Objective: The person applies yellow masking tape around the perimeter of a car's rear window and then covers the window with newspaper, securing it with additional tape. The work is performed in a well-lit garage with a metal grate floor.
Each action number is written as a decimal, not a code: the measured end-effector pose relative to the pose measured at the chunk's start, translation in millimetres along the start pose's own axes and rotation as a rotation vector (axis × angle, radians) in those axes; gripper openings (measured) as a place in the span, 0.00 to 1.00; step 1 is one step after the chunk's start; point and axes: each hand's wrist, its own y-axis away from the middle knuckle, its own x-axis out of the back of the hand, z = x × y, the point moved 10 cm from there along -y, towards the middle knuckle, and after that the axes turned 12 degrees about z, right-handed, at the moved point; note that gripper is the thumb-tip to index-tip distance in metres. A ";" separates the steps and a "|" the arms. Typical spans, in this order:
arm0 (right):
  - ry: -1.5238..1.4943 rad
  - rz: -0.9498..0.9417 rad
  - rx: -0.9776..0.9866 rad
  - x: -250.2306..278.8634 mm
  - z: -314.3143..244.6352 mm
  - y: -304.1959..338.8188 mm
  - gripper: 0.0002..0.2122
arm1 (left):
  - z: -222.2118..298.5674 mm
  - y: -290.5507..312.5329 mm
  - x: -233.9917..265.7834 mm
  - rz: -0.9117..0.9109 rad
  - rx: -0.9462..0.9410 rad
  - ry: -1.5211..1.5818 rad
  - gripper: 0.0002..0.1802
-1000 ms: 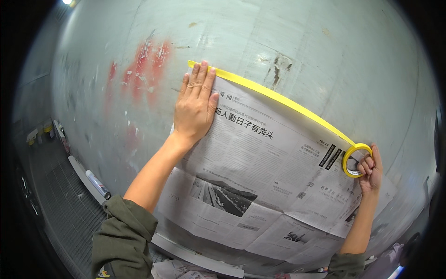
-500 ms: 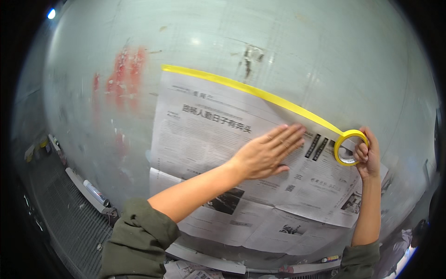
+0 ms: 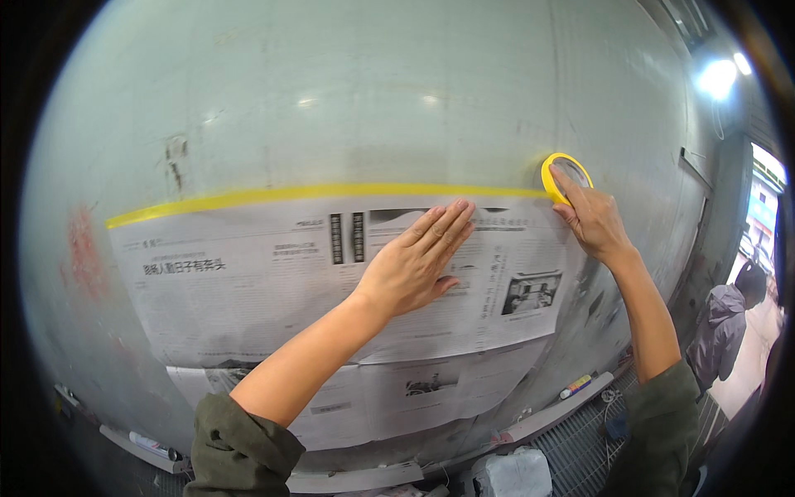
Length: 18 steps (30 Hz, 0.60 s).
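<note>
A newspaper sheet [image 3: 315, 331] hangs against the pale grey-green wall [image 3: 356, 99], a fold crossing its lower part. Along its top edge runs a strip of yellow tape [image 3: 273, 196], still joined to the tape roll [image 3: 548, 179]. My left hand [image 3: 418, 261] is open and lies flat on the paper below the strip, fingers together and stretched out. Beyond the paper's upper right corner, my right hand [image 3: 598, 217] grips the tape roll at the wall, a finger over its ring and the thumb below.
Below the wall, a ledge [image 3: 571, 404] carries a tube [image 3: 575, 386]; another tube [image 3: 154, 446] lies at the lower left. A pale wrapped bundle [image 3: 513, 474] sits under the paper. At the far right a person in a grey jacket [image 3: 719, 335] stands by a bright opening.
My right hand has carried the roll rightward past the paper's corner, lengthening the tape strip. My left hand has slid right along the paper. The view has swung to the right.
</note>
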 end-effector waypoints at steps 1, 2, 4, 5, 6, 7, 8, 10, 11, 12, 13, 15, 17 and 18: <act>0.039 -0.024 -0.040 -1.9 16.0 10.6 0.28 | 5.5 -7.7 -2.2 0.000 -0.002 0.016 0.47; 0.031 -0.012 -0.048 -1.6 24.3 17.7 0.28 | 11.9 -16.5 -3.7 0.012 -0.005 0.045 0.47; 0.018 0.013 -0.065 0.8 38.4 29.3 0.29 | 27.0 -35.8 -9.9 0.030 -0.018 0.063 0.47; 0.017 0.001 -0.080 -0.6 43.9 33.8 0.29 | 34.1 -44.0 -13.2 0.034 -0.023 0.069 0.47; 0.018 -0.011 -0.096 -1.6 49.0 38.1 0.29 | 41.0 -52.0 -16.4 0.036 -0.031 0.070 0.47; 0.018 -0.023 -0.112 -2.3 55.9 43.1 0.29 | 47.8 -60.0 -19.5 0.040 -0.038 0.070 0.47; 0.022 -0.009 -0.129 -0.3 65.8 48.4 0.29 | 54.1 -68.6 -21.7 0.047 -0.046 0.074 0.47; 0.032 0.019 -0.163 4.0 87.6 60.0 0.28 | 66.3 -86.1 -26.2 0.043 -0.075 0.066 0.46; 0.041 0.001 -0.223 5.6 101.0 66.9 0.27 | 72.5 -93.8 -28.7 0.042 -0.086 0.063 0.46; 0.050 -0.017 -0.285 7.8 114.4 74.6 0.26 | 77.9 -102.0 -31.6 0.059 -0.088 0.075 0.46; 0.061 -0.034 -0.347 10.6 128.0 83.0 0.25 | 83.3 -110.7 -36.0 0.077 -0.092 0.089 0.46; 0.069 -0.023 -0.405 11.8 129.0 83.3 0.20 | 91.6 -121.7 -42.0 0.087 -0.097 0.108 0.46; 0.018 -0.068 -0.536 10.3 129.7 79.3 0.15 | 100.3 -133.9 -48.0 0.094 -0.106 0.128 0.46; -0.044 -0.121 -0.635 7.9 128.9 76.5 0.13 | 104.5 -139.1 -50.7 0.107 -0.105 0.130 0.46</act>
